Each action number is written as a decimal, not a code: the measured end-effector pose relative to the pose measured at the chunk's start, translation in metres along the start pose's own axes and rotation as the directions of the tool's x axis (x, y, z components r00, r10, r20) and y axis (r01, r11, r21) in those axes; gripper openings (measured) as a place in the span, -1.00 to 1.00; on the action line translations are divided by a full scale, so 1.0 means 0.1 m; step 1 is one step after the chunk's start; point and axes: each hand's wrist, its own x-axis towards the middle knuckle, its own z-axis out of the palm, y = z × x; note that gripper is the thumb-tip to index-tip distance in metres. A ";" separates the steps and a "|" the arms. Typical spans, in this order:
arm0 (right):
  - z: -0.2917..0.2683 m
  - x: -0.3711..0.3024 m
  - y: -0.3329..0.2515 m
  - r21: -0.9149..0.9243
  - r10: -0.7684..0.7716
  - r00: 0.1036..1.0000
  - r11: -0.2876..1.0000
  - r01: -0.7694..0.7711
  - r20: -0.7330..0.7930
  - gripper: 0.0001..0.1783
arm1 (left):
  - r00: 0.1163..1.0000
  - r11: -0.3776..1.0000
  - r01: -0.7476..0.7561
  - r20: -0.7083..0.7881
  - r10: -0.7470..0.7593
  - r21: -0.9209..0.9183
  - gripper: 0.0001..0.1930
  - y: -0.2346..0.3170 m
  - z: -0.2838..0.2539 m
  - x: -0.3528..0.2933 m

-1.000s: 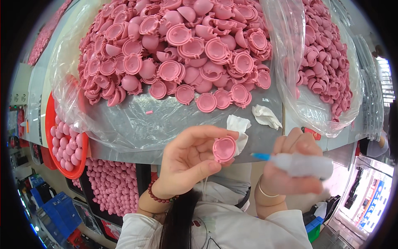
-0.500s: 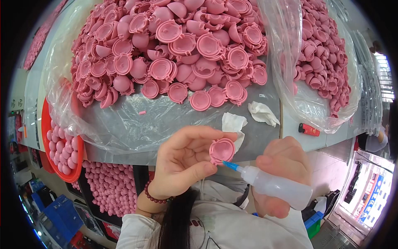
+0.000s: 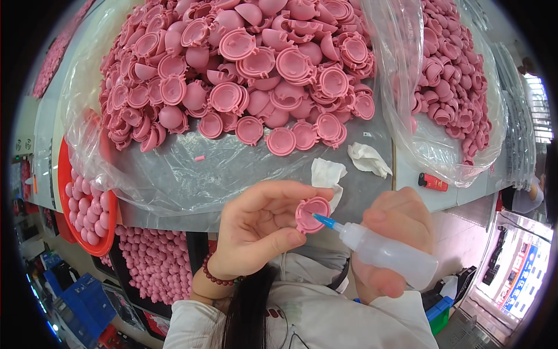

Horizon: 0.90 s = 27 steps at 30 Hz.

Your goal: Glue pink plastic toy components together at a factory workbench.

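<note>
Between the thumb and fingers of my left hand (image 3: 258,227) is a pink plastic half-shell (image 3: 313,212), its hollow side facing up and toward the right. My right hand (image 3: 401,232) is closed round a translucent squeeze bottle (image 3: 386,253) with a thin blue nozzle tip. The nozzle tip reaches over the inside of the half-shell; whether it touches the surface I cannot tell. A large heap of similar pink half-shells (image 3: 226,96) lies beyond my hands on the grey table (image 3: 168,174).
Crumpled white tissues (image 3: 369,160) lie right of centre. A red lighter (image 3: 433,181) is farther right, below a clear bag (image 3: 459,174) of half-shells. At left stands a red basin (image 3: 64,192) of pink balls, with a black tray (image 3: 200,256) of more balls beneath.
The bottle's nozzle has moved from the half-shell's lower rim up to over its inside. The half-shell has turned and shifted slightly in my left hand.
</note>
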 end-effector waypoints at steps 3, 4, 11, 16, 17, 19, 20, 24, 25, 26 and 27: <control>-0.02 -0.01 0.00 -0.031 -0.017 1.000 0.999 0.017 0.024 -0.37 | 1.000 1.000 -0.004 0.011 0.004 -0.001 -0.54 0.00 0.00 0.00; -0.03 0.00 0.00 0.006 -0.011 1.000 1.000 0.011 0.019 -0.37 | 1.000 1.000 -0.013 0.026 0.013 0.003 -0.54 0.00 -0.01 0.01; -0.02 -0.01 0.03 -0.018 -0.043 0.997 0.999 0.042 -0.057 -0.36 | 1.000 1.000 -0.003 0.017 0.003 0.013 -0.55 0.00 0.00 0.00; 0.02 -0.05 0.05 -0.141 -0.077 0.991 0.988 0.061 -0.112 -0.24 | 1.000 1.000 0.001 -0.020 -0.001 0.011 -0.56 0.00 0.00 0.00; 0.01 -0.05 0.06 -0.155 -0.081 0.990 0.986 0.062 -0.118 -0.24 | 1.000 1.000 0.001 -0.019 -0.001 0.011 -0.56 -0.01 0.00 0.00; -0.03 -0.07 0.06 -0.178 -0.101 0.987 0.981 0.079 -0.123 -0.24 | 0.999 1.000 -0.028 -0.019 0.028 0.011 -0.57 -0.01 0.00 0.00; -0.04 -0.08 0.06 -0.185 -0.123 0.985 0.978 0.099 -0.121 -0.24 | 0.999 1.000 -0.025 -0.024 0.025 0.004 -0.57 -0.01 0.00 0.00; -0.07 -0.10 0.02 -0.152 -0.143 0.988 0.979 0.133 -0.060 -0.24 | 0.997 0.999 -0.051 -0.052 0.052 0.015 -0.57 -0.02 0.01 0.00; -0.06 -0.11 0.00 -0.119 -0.120 0.992 0.986 0.116 -0.030 -0.25 | 0.997 0.998 -0.054 -0.059 0.055 0.022 -0.56 -0.03 0.01 0.00; -0.05 -0.11 -0.01 -0.090 -0.107 0.994 0.990 0.105 -0.025 -0.25 | 0.997 0.999 -0.053 -0.064 0.053 0.015 -0.56 -0.03 0.02 0.00; -0.03 -0.11 -0.03 -0.087 -0.099 0.995 0.991 0.098 0.000 -0.26 | 0.996 0.999 -0.049 -0.069 0.049 0.012 -0.56 -0.04 0.02 -0.01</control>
